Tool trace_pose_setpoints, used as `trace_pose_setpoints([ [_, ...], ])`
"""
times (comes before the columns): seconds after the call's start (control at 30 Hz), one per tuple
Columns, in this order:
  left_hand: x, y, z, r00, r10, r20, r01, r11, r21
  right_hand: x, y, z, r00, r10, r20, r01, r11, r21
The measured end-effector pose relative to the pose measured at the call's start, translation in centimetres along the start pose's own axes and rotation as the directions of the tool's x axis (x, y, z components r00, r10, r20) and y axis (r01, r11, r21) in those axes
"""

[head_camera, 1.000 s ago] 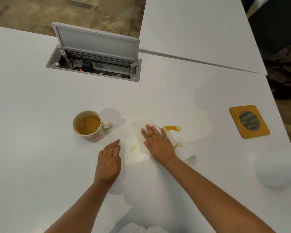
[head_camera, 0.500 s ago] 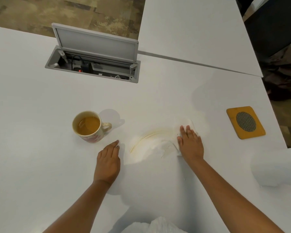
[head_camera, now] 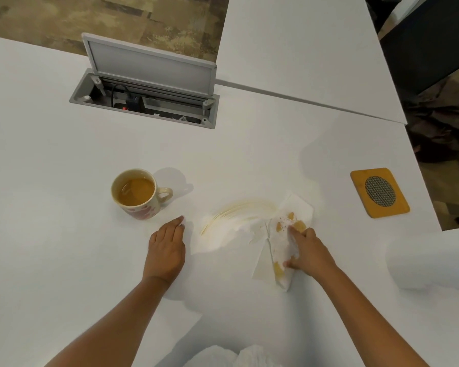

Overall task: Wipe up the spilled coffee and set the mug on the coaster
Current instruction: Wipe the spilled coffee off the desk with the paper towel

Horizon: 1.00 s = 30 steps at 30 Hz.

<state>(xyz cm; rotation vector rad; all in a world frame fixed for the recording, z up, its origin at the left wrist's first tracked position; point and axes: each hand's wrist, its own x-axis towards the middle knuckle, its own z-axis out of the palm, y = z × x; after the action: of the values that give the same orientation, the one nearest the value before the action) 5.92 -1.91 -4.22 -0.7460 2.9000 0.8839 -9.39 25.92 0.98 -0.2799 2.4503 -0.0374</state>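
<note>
Coffee smear [head_camera: 239,211] arcs pale yellow across middle of white tabletop [head_camera: 64,260], thin curved streaks running from lower left up toward the right. Its right end meets a paper towel [head_camera: 281,242], white, crumpled, with orange-brown wet stains near its top and near its bottom. Right hand [head_camera: 306,250] presses on the towel from its right side, fingers [head_camera: 293,229] curled and pinching the stained paper, thumb at the lower stain; the towel lies flat under the hand, part of it folded up. Left hand [head_camera: 167,247] lies palm down on bare tabletop left of the smear, fingers straight and together, grasping nothing.

Mug [head_camera: 137,193] stands upright left of centre, just beyond the left hand and not touching it; cream with red pattern low on its wall, handle pointing right, partly filled with light brown coffee. Coaster [head_camera: 379,192] sits near the tabletop's right edge, well apart from the mug, nothing on it: yellow-orange square with rounded corners, dark mesh disc in the centre. Towel lies between mug and coaster, nearer the coaster.

Cable box [head_camera: 143,107] is sunk in the tabletop toward the far edge, grey lid raised, black plugs and cords inside. Paper roll [head_camera: 429,260], white, lies at the right edge nearer the person, cut off by the frame. Second white table [head_camera: 302,43] abuts at the far right corner.
</note>
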Motion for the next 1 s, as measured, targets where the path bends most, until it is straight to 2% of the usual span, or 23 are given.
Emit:
trace_pose_setpoints([
  [0.07,0.0,0.0,0.0,1.0,0.007,0.01,-0.007,0.999,0.042,-0.1,-0.3,0.5,1.0,0.01,0.013,-0.009,1.0,-0.025],
  [0.13,0.1,-0.1,0.1,1.0,0.019,0.016,-0.021,0.996,0.081,0.0,-0.4,0.7,0.999,0.022,-0.034,-0.023,1.0,-0.016],
  [0.27,0.1,-0.2,0.1,1.0,0.021,0.021,-0.023,0.994,0.106,0.5,0.1,0.2,0.985,0.022,-0.172,0.004,0.989,0.146],
  [0.4,0.0,0.0,0.0,0.999,0.033,0.016,-0.034,0.993,0.111,1.7,0.4,0.1,0.958,0.084,-0.273,-0.027,0.978,0.208],
  [0.47,0.1,0.0,0.0,0.999,0.035,0.01,-0.036,0.995,0.096,2.1,0.3,-0.2,0.925,0.143,-0.353,-0.032,0.953,0.302],
  [0.6,0.1,0.0,-0.1,0.999,0.033,0.009,-0.033,0.997,0.077,2.1,0.4,-1.9,0.8,0.293,-0.523,0.042,0.843,0.536],
  [0.7,0.0,0.2,-0.2,0.999,0.034,0.011,-0.034,0.996,0.088,2.5,1.0,-2.4,0.774,0.302,-0.557,0.004,0.877,0.48],
  [0.73,0.0,0.2,-0.2,0.999,0.036,0.014,-0.037,0.995,0.091,2.9,1.1,-2.2,0.79,0.293,-0.539,-0.022,0.892,0.452],
  [0.83,0.0,0.3,-0.3,0.999,0.033,0.017,-0.035,0.996,0.087,3.9,-0.7,-0.2,0.904,0.189,-0.383,-0.065,0.947,0.316],
  [0.9,0.0,0.4,-0.3,0.999,0.032,0.011,-0.033,0.996,0.089,4.2,-3.8,1.4,0.939,0.098,-0.331,-0.023,0.975,0.222],
  [1.0,0.1,0.4,-0.4,0.999,0.035,0.01,-0.036,0.994,0.1,3.9,-9.6,3.4,0.947,-0.118,-0.3,0.154,0.983,0.1],
])
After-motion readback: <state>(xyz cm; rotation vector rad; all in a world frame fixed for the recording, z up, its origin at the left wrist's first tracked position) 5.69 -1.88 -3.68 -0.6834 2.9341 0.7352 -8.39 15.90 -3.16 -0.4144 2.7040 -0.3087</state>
